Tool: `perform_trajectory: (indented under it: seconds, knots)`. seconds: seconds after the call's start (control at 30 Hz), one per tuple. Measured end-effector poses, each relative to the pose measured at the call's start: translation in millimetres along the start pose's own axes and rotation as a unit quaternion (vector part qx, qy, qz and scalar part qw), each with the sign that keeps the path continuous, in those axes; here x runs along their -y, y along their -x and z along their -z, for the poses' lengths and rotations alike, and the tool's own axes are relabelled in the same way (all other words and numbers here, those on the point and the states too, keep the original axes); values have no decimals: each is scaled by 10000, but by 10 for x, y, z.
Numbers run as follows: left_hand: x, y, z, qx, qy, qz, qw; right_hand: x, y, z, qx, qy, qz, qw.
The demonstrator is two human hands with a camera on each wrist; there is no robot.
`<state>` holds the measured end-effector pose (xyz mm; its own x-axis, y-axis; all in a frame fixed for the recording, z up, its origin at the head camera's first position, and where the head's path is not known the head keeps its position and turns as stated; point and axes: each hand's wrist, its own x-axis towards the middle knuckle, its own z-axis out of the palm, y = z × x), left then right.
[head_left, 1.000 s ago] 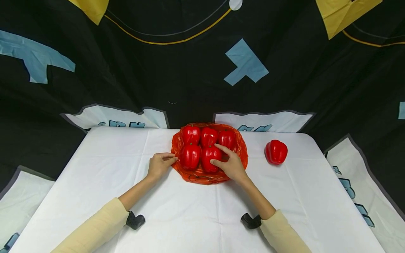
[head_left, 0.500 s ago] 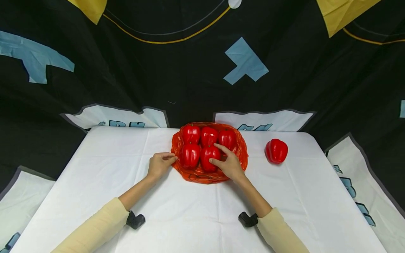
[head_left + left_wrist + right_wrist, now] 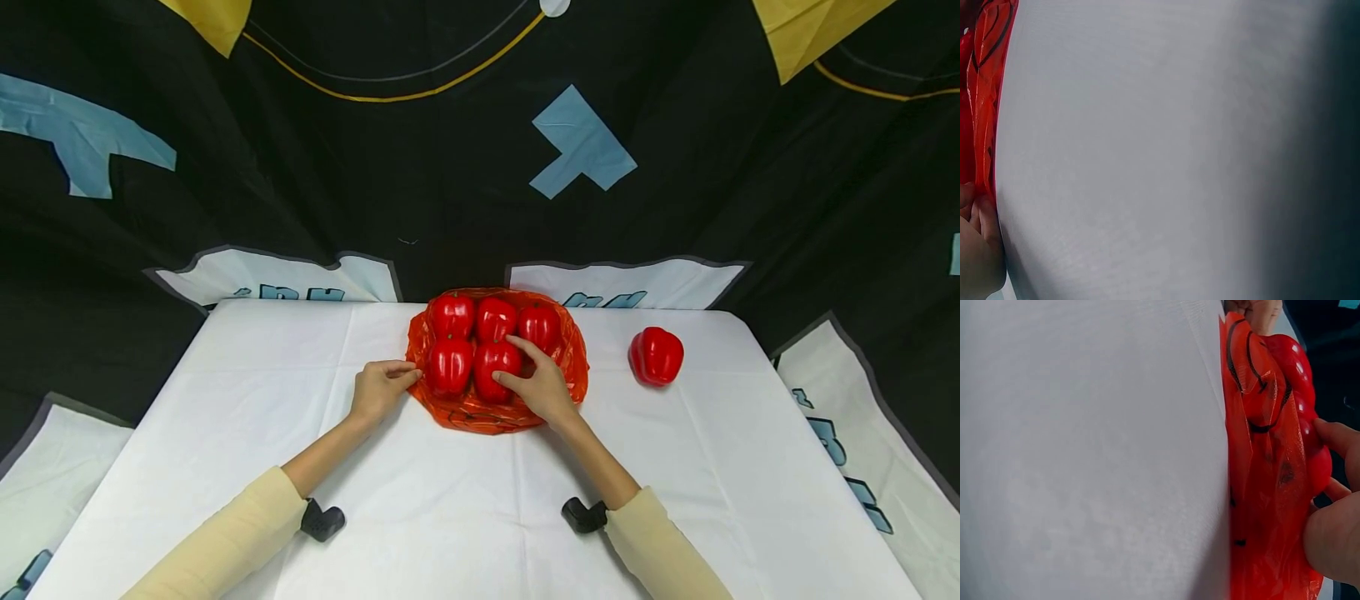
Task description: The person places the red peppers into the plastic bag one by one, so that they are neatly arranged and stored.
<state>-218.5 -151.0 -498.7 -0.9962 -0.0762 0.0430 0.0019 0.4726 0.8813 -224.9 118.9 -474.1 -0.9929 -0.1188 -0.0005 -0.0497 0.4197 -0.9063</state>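
Observation:
A crinkled red-orange plastic bag (image 3: 483, 422) lies spread open at the table's back middle, with several glossy red bell peppers in two rows inside. At its left rim, my left hand (image 3: 378, 392) pinches the plastic between thumb and fingers. My right hand (image 3: 549, 392) reaches over the bag's right side and grips the front-right bell pepper (image 3: 495, 371), thumb in front and fingers behind. Dark printed lines mark the bag's wall (image 3: 1266, 487) in the right wrist view. The left wrist view catches only part of the left hand (image 3: 979, 250) at the bag's edge.
One more red bell pepper (image 3: 656, 357) sits alone on the white-covered table (image 3: 420, 517), right of the bag. A black printed curtain (image 3: 337, 183) hangs behind the table. Black wrist-worn devices (image 3: 322, 521) show at both sleeves.
My right hand has shifted slightly left, and the bell pepper in its grip has moved a little left with it. The left hand keeps its place at the bag's rim.

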Motion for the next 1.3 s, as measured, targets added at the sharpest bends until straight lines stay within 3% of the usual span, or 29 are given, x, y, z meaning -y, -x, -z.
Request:
perform_trajectory:
  seconds: [0.9, 1.3]
  knots:
    - [-26, 5, 11, -5, 11, 68, 10000, 7, 11, -3, 158, -150, -45, 9998]
    - [-17, 3, 6, -33, -8, 80, 10000, 3, 13, 18, 181, -75, 146, 9997]
